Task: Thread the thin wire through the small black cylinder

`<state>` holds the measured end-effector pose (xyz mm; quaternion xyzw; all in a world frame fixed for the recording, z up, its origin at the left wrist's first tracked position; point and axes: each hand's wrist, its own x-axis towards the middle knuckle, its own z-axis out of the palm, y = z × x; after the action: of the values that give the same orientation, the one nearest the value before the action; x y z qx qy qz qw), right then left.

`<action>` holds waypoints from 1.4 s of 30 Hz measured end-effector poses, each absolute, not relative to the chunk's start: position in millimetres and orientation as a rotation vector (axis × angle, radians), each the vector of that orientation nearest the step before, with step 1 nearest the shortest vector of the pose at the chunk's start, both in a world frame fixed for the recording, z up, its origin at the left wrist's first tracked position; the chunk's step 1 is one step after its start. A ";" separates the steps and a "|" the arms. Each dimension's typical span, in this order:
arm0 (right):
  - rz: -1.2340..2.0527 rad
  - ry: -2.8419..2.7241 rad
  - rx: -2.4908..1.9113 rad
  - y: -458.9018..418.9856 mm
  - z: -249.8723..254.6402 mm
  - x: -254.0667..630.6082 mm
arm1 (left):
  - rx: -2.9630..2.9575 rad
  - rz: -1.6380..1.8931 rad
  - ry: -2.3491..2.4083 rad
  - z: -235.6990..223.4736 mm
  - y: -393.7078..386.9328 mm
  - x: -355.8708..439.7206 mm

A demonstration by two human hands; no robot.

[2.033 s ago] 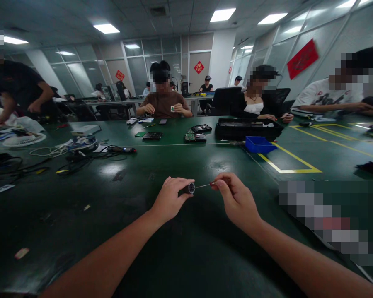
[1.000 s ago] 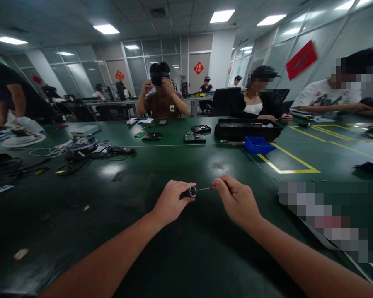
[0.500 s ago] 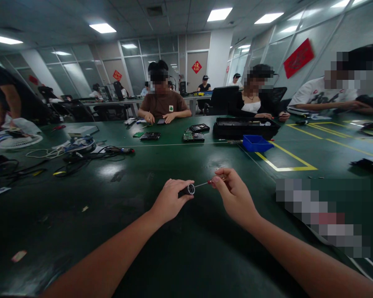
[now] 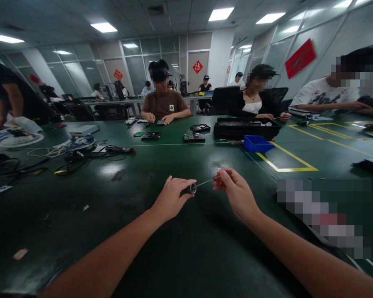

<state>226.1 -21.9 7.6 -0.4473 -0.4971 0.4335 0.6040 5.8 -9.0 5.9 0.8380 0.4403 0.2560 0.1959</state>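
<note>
My left hand (image 4: 172,198) is closed around a short black cylinder (image 4: 192,188), whose round open end with a silvery rim faces right. Most of its body is hidden by my fingers. A thin screwdriver (image 4: 204,182) with a reddish handle is pinched in my right hand (image 4: 238,192). Its metal shaft slants down to the left, and the tip reaches the cylinder's rim. Whether the tip touches anything inside cannot be made out. Both hands are over the dark green table (image 4: 186,256).
Beyond my hands lie a blue bin (image 4: 257,143), a long black casing (image 4: 247,129) and several circuit-board parts (image 4: 194,137). Cables (image 4: 81,155) are heaped at left. A blurred-out flat item (image 4: 326,219) lies right of my right arm. Several people sit across the table.
My right hand has turned slightly around the screwdriver handle, its fingers shifting. My left hand keeps hold of the cylinder in nearly the same place. The view has shifted very slightly.
</note>
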 end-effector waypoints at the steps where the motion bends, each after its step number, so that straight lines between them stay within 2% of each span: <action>1: 0.973 -1.189 -1.038 -23.2 7.6 225.8 | 2.332 0.719 1.244 6.4 -9.8 6.5; 10: 0.840 -1.369 -1.072 -28.9 10.3 227.3 | 2.267 0.744 1.267 7.1 -10.8 7.8; 16: 0.685 -1.518 -1.272 -37.5 23.3 227.7 | 2.277 0.734 1.273 1.6 -7.8 6.1; 22: 0.549 -1.709 -1.239 -41.5 24.4 227.9 | 2.300 0.769 1.246 1.3 -6.5 5.2; 28: 0.500 -1.698 -1.341 -40.6 23.6 227.2 | 2.304 0.731 1.254 3.2 -8.1 7.3; 36: 0.703 -1.421 -1.133 -37.2 11.7 222.5 | 2.284 0.802 1.274 6.4 -10.5 8.7; 42: 1.167 -1.051 -1.021 -20.3 15.7 230.5 | 2.466 0.829 1.198 6.3 -7.1 7.6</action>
<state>230.5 -20.3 15.7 -0.4389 -0.4518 0.5018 0.5927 7.6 -7.1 6.3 0.8527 0.4142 0.2868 0.1384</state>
